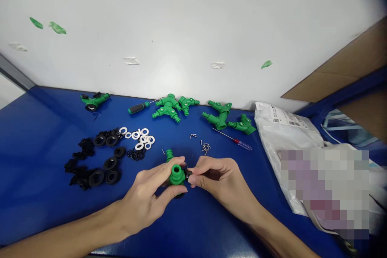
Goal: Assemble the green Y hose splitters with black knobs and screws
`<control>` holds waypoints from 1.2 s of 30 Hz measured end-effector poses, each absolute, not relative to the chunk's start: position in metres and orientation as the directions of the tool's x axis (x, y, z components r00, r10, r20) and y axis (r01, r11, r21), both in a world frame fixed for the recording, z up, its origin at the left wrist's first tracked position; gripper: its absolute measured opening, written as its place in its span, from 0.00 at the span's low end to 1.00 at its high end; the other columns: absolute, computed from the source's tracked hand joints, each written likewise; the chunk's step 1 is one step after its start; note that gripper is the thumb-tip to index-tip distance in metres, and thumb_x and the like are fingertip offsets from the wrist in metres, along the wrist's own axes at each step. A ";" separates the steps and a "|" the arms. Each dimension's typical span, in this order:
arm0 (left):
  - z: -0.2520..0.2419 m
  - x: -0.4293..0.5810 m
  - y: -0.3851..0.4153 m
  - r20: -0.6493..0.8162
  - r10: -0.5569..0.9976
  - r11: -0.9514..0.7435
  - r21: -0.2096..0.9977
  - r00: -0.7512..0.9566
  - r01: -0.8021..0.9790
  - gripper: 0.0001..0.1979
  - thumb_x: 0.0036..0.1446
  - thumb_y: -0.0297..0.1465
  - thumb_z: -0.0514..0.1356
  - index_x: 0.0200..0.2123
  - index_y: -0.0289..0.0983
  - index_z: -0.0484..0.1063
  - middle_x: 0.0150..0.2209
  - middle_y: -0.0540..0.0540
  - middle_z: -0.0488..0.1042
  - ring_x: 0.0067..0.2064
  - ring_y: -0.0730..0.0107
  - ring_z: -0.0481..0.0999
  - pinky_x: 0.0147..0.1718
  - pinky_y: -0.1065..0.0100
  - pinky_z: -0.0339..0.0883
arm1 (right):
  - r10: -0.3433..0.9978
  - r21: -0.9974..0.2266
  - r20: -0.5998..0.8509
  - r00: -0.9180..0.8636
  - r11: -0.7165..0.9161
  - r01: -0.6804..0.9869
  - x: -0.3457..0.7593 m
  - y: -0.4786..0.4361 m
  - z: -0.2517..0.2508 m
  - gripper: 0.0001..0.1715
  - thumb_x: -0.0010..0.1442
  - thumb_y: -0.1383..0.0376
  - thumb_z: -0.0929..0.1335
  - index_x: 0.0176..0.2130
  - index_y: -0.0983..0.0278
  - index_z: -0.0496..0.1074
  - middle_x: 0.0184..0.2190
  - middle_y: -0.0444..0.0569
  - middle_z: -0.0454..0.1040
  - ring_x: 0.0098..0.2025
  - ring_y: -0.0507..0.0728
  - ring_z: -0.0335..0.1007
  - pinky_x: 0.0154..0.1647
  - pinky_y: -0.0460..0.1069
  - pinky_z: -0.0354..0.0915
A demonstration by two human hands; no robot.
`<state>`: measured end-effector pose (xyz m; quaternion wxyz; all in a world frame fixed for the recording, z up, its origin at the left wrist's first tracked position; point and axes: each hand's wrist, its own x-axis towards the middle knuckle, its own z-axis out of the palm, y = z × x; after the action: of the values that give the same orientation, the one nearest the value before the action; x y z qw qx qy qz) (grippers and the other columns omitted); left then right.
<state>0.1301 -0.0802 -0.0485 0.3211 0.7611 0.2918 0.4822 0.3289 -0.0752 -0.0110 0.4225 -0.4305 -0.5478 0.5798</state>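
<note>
1. The green plastic hose splitter (177, 175) runs along a 12-to-6 o'clock long axis, its open round port tilted up toward the head camera.
2. The left hand's (142, 199) fingers (169, 165) close around its body; the right hand's (222, 179) fingers (193, 179) narrowly pinch a small black part (188, 175) at its 3 o'clock side.
3. The splitter is held at 6 o'clock in view, over the blue bench (39, 137).
</note>
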 end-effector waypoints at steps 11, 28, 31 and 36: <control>-0.037 0.124 -0.080 0.274 0.825 -0.382 0.915 0.494 0.130 0.23 0.61 0.27 0.64 0.59 0.39 0.71 0.46 0.42 0.83 0.38 0.62 0.84 0.40 0.64 0.81 | 0.906 -0.949 0.203 -0.373 0.276 0.154 0.336 -0.077 -0.013 0.08 0.61 0.64 0.73 0.30 0.63 0.79 0.30 0.48 0.77 0.31 0.54 0.74 0.32 0.49 0.69; -0.037 0.123 -0.079 0.297 0.830 -0.375 0.924 0.473 0.078 0.25 0.61 0.25 0.63 0.61 0.41 0.69 0.50 0.41 0.81 0.39 0.62 0.84 0.42 0.62 0.80 | 0.931 -0.988 -0.036 -0.363 -0.087 -0.126 0.326 -0.077 -0.017 0.10 0.56 0.61 0.77 0.29 0.65 0.77 0.22 0.42 0.72 0.23 0.51 0.75 0.25 0.45 0.71; -0.034 0.128 -0.078 0.110 0.885 -0.090 0.994 0.452 -0.066 0.22 0.63 0.29 0.62 0.60 0.41 0.69 0.49 0.41 0.81 0.41 0.61 0.84 0.41 0.63 0.80 | 0.952 -0.994 0.036 -0.304 0.001 -0.113 0.323 -0.077 -0.015 0.08 0.57 0.61 0.75 0.33 0.65 0.79 0.23 0.43 0.73 0.24 0.51 0.76 0.26 0.45 0.73; -0.027 0.132 -0.076 -0.106 0.804 0.385 0.843 0.586 -0.375 0.21 0.65 0.35 0.61 0.59 0.45 0.64 0.52 0.42 0.78 0.43 0.57 0.84 0.43 0.59 0.77 | 0.962 -0.960 0.216 -0.167 0.241 0.146 0.330 -0.073 -0.012 0.12 0.64 0.60 0.70 0.37 0.65 0.80 0.22 0.45 0.75 0.20 0.50 0.71 0.20 0.44 0.67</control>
<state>0.1323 -0.0759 -0.0275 0.7901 0.4105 0.2608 0.3731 0.3301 -0.0734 -0.0123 0.4724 -0.4395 -0.6302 0.4319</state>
